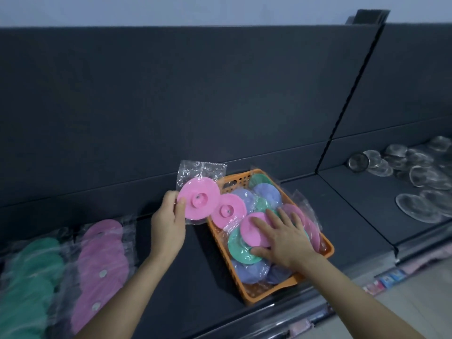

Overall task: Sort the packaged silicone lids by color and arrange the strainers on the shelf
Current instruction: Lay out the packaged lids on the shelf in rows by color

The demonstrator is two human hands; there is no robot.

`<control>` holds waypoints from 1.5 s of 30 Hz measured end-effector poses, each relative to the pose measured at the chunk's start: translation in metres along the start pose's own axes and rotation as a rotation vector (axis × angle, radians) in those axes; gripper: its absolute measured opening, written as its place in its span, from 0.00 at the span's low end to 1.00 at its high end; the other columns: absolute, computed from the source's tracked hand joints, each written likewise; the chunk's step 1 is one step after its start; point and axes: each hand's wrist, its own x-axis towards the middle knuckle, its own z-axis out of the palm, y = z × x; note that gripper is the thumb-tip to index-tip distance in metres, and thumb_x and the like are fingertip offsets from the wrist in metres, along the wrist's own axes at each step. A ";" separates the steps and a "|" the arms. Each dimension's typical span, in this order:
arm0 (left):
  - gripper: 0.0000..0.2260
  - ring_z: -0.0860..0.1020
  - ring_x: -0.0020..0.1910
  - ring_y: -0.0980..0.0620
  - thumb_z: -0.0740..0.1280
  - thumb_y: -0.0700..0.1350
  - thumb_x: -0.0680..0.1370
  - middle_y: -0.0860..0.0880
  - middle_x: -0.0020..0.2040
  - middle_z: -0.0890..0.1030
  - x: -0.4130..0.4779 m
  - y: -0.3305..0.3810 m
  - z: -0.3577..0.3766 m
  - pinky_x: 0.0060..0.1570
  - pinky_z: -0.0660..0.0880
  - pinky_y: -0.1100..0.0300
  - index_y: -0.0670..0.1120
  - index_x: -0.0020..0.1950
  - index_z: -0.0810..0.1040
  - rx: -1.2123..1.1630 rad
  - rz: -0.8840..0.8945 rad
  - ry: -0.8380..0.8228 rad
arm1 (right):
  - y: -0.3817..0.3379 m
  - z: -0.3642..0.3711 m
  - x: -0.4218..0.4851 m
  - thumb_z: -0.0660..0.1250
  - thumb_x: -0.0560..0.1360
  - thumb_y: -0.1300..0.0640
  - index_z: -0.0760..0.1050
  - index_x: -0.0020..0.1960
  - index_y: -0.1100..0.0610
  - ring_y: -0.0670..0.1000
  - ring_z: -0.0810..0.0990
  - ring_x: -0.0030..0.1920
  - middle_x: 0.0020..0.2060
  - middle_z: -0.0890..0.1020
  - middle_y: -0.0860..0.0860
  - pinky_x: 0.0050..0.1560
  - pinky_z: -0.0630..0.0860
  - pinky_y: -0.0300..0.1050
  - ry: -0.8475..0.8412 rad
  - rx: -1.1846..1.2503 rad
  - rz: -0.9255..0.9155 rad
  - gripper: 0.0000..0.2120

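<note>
Standing next to this person at the dark grey shelf [210, 270], and the setup makes sense once you look at it. An orange perforated plastic basket [248, 298] sits at the front edge, and it's stuffed with round silicone lids in clear plastic bags, with pink, green and lavender all jumbled together.

The left hand [168, 217] is pinching a bagged pink silicone lid [199, 200] by its left edge, thumb on the front. It's held upright, just left of the basket. My guess is it's parked there on purpose: the row of bagged pink lids [102, 260] lies flat on the shelf further left, right beside the row of green ones [31, 265]. So that hand is already on the side the lid is headed for.

The right hand [287, 234] isn't gripping anything. The fingers are spread flat on a second pink lid [252, 231] on top of the heap, with the thumb at the near edge over a green lid [236, 244] underneath. It looks like it's feeling for a hold, since those bags look slippery. A third pink lid [228, 210] leans at the basket's left side, and the lavender lids [267, 193] sit toward the back.

The round silvery mesh strainers [415, 167] are lying loose in the next bay to the right, well apart from all this. I reckon pink gets finished first.
</note>
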 end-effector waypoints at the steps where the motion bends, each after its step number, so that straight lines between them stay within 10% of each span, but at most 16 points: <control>1: 0.06 0.73 0.32 0.59 0.59 0.44 0.80 0.58 0.35 0.76 0.002 0.001 0.001 0.32 0.67 0.66 0.53 0.44 0.70 0.000 -0.005 0.004 | 0.008 0.000 0.000 0.41 0.67 0.23 0.37 0.73 0.36 0.59 0.41 0.76 0.77 0.46 0.53 0.71 0.35 0.60 -0.003 0.001 0.020 0.39; 9: 0.11 0.78 0.37 0.43 0.57 0.42 0.80 0.45 0.42 0.81 -0.006 -0.013 -0.002 0.35 0.73 0.55 0.53 0.60 0.68 0.288 0.102 -0.124 | 0.040 -0.009 -0.005 0.52 0.70 0.27 0.46 0.75 0.38 0.57 0.48 0.76 0.77 0.52 0.50 0.72 0.42 0.65 -0.033 -0.001 0.162 0.38; 13: 0.15 0.78 0.54 0.52 0.59 0.50 0.80 0.63 0.53 0.79 -0.014 -0.027 -0.004 0.51 0.73 0.59 0.66 0.64 0.69 0.348 0.051 -0.384 | 0.017 -0.013 -0.004 0.56 0.71 0.30 0.55 0.73 0.41 0.58 0.50 0.75 0.75 0.58 0.50 0.70 0.42 0.69 0.001 0.083 0.223 0.34; 19: 0.16 0.61 0.74 0.52 0.60 0.43 0.81 0.50 0.76 0.62 -0.029 -0.054 -0.003 0.69 0.59 0.62 0.49 0.68 0.73 0.475 0.192 -0.801 | 0.001 -0.018 -0.011 0.58 0.70 0.31 0.64 0.68 0.47 0.58 0.60 0.72 0.69 0.68 0.53 0.70 0.48 0.69 0.104 0.114 0.308 0.32; 31: 0.20 0.72 0.60 0.47 0.67 0.41 0.75 0.46 0.62 0.72 -0.028 -0.066 -0.007 0.56 0.67 0.61 0.44 0.67 0.71 0.293 -0.103 -0.510 | -0.008 -0.030 -0.019 0.77 0.65 0.50 0.55 0.75 0.55 0.60 0.73 0.60 0.65 0.71 0.63 0.58 0.74 0.53 0.238 0.491 0.506 0.46; 35: 0.16 0.77 0.48 0.49 0.71 0.39 0.70 0.49 0.49 0.77 -0.013 -0.064 -0.008 0.41 0.69 0.62 0.43 0.57 0.75 0.186 -0.322 -0.407 | -0.005 -0.045 -0.009 0.74 0.69 0.61 0.62 0.72 0.61 0.45 0.76 0.31 0.37 0.82 0.55 0.24 0.67 0.31 0.341 0.780 0.476 0.36; 38: 0.13 0.75 0.46 0.48 0.74 0.38 0.68 0.54 0.41 0.75 -0.007 -0.061 -0.007 0.34 0.67 0.64 0.49 0.45 0.72 0.141 -0.467 -0.350 | -0.004 -0.064 -0.002 0.70 0.72 0.63 0.70 0.67 0.60 0.44 0.73 0.27 0.24 0.72 0.47 0.26 0.66 0.30 0.471 0.876 0.448 0.24; 41: 0.24 0.75 0.48 0.48 0.74 0.36 0.68 0.46 0.51 0.78 -0.009 -0.061 -0.002 0.44 0.69 0.60 0.42 0.61 0.72 0.118 -0.574 -0.342 | -0.009 -0.091 0.001 0.71 0.72 0.61 0.77 0.49 0.50 0.49 0.79 0.38 0.33 0.78 0.47 0.38 0.78 0.46 0.667 1.023 0.395 0.09; 45: 0.26 0.78 0.47 0.47 0.70 0.35 0.70 0.43 0.47 0.80 -0.012 -0.061 0.004 0.45 0.73 0.56 0.43 0.67 0.67 0.057 -0.675 -0.287 | -0.036 -0.111 0.002 0.69 0.72 0.63 0.77 0.40 0.46 0.41 0.78 0.35 0.33 0.81 0.41 0.33 0.75 0.35 0.747 1.305 0.264 0.11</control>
